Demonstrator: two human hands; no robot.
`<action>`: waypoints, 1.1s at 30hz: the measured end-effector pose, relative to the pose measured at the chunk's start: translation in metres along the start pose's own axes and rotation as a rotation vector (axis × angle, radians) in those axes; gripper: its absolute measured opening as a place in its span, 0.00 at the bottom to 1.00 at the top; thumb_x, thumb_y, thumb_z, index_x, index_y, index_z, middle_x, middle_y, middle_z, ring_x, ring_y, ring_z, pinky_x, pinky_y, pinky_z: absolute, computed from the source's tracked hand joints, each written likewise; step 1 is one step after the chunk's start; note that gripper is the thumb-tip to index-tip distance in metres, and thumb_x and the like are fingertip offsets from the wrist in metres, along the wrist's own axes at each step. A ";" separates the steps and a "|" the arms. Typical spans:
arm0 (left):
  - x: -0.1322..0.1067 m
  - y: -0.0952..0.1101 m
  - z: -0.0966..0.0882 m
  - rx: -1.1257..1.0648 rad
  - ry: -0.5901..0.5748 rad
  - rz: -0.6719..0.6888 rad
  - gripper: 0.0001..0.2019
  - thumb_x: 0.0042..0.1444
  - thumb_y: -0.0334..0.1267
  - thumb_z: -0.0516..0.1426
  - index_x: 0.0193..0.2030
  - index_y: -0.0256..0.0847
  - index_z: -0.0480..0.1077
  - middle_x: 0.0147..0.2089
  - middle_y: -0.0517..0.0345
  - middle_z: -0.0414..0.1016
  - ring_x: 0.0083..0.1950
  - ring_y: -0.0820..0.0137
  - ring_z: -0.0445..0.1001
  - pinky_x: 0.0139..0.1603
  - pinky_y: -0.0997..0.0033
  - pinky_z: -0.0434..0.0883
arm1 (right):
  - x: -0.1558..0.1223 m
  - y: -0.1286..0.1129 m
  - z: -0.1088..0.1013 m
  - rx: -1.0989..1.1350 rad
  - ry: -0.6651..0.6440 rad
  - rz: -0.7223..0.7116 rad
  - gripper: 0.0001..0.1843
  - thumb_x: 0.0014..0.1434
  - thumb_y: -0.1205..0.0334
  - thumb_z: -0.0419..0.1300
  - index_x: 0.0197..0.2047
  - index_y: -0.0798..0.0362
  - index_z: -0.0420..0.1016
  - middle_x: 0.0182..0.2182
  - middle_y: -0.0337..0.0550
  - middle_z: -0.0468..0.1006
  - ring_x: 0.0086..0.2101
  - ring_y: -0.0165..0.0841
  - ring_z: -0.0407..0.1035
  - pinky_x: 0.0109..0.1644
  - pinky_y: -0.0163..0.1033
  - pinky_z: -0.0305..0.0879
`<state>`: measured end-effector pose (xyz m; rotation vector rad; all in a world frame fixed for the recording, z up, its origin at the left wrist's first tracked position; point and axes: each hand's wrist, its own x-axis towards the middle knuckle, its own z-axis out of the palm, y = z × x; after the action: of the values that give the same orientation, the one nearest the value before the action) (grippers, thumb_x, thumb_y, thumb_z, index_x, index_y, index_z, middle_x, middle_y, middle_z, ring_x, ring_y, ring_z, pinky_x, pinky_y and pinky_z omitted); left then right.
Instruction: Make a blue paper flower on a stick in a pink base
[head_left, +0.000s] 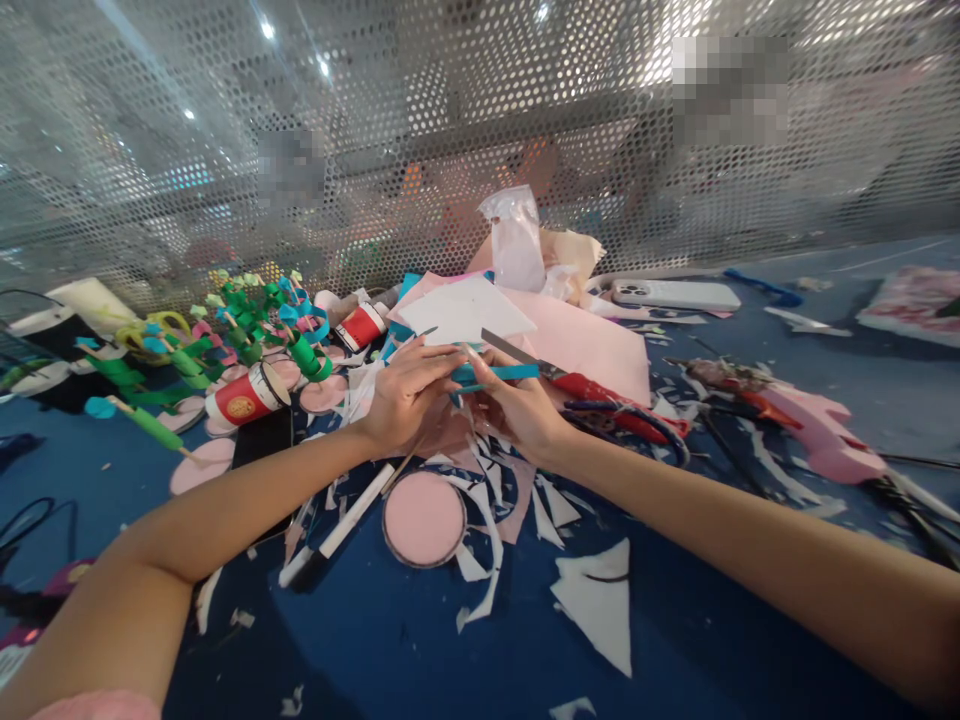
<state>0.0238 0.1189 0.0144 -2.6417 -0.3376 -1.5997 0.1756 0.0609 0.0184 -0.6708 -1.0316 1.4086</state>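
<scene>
While in fingers point(441, 368), blue strip point(511, 373) crosswise

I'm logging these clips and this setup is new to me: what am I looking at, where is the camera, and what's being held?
There is no machine: these are a person's two bare hands, seen from one camera worn on the head, looking forward and down. The right hand pinches a teal strip; the left hand meets its other end, though its grip is hidden. They work over a blue table littered with white scraps. Nearby lie a pink disc, a white pen, red scissors, red cups, green paper flowers and a white phone. A perforated screen stands behind.
</scene>
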 end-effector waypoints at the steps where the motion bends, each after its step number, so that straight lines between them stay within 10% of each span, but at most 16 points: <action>1: 0.000 0.000 0.000 -0.005 -0.004 0.000 0.15 0.56 0.35 0.57 0.50 0.42 0.72 0.45 0.51 0.79 0.50 0.68 0.77 0.58 0.59 0.70 | 0.001 0.001 0.000 -0.021 0.005 -0.028 0.27 0.39 0.43 0.69 0.26 0.53 0.61 0.16 0.28 0.64 0.17 0.20 0.57 0.18 0.27 0.54; 33: 0.002 -0.009 0.003 -0.221 -0.184 -0.221 0.16 0.60 0.43 0.50 0.51 0.44 0.72 0.52 0.49 0.76 0.55 0.66 0.73 0.56 0.59 0.69 | 0.002 0.004 -0.004 -0.144 0.071 -0.026 0.28 0.41 0.37 0.65 0.24 0.55 0.64 0.15 0.32 0.66 0.14 0.20 0.56 0.15 0.27 0.45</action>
<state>0.0250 0.1281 0.0140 -3.0251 -0.5026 -1.5323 0.1773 0.0638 0.0129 -0.8044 -1.0890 1.2876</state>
